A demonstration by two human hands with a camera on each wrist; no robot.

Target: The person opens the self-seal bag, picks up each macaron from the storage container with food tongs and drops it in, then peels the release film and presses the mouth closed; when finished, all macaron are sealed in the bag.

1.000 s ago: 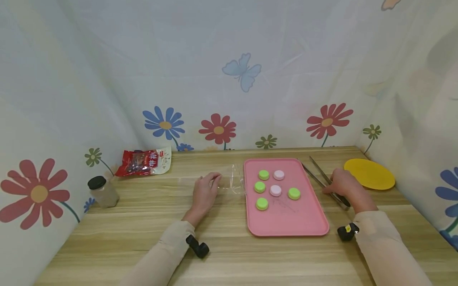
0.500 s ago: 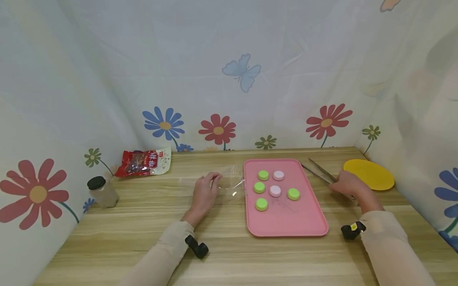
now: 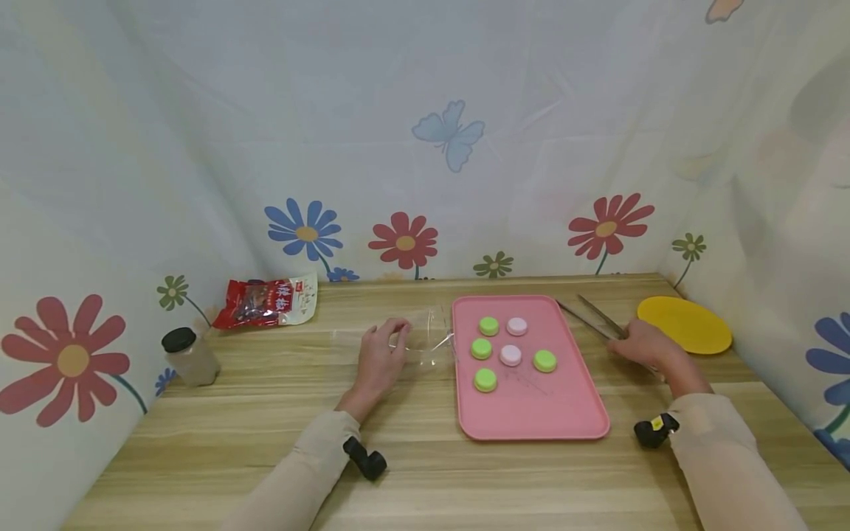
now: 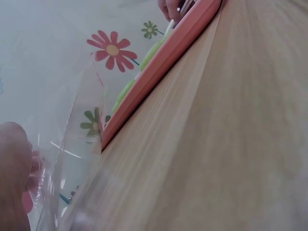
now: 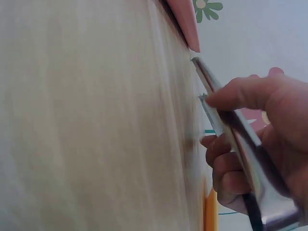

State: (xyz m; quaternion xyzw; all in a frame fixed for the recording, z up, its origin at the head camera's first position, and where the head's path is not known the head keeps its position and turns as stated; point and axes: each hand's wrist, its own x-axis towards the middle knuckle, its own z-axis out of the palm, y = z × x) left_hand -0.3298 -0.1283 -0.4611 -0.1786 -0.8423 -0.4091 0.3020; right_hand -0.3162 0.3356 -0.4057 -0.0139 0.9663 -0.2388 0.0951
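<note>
My left hand [image 3: 381, 361] pinches a clear plastic bag [image 3: 428, 335], which stretches right to the edge of the pink tray [image 3: 531, 413]. In the left wrist view the see-through bag [image 4: 67, 163] spreads out beside the fingers. My right hand [image 3: 654, 350] grips metal tongs [image 5: 248, 154], fingers and thumb around their arms. The tongs' two tips stand apart and point to the far side, just right of the tray. Several green macarons [image 3: 485, 380] and two pale pink macarons [image 3: 510, 355] lie on the tray.
A yellow plate [image 3: 685, 324] lies at the right, beyond my right hand. Back left are a red and white food packet [image 3: 267, 301] and a jar with a black lid [image 3: 191, 358]. A flowered curtain [image 3: 372, 147] surrounds the wooden table [image 3: 425, 472].
My right hand has shifted slightly right and now grips the tongs farther round, at a changed angle. My left hand and the bag have barely moved.
</note>
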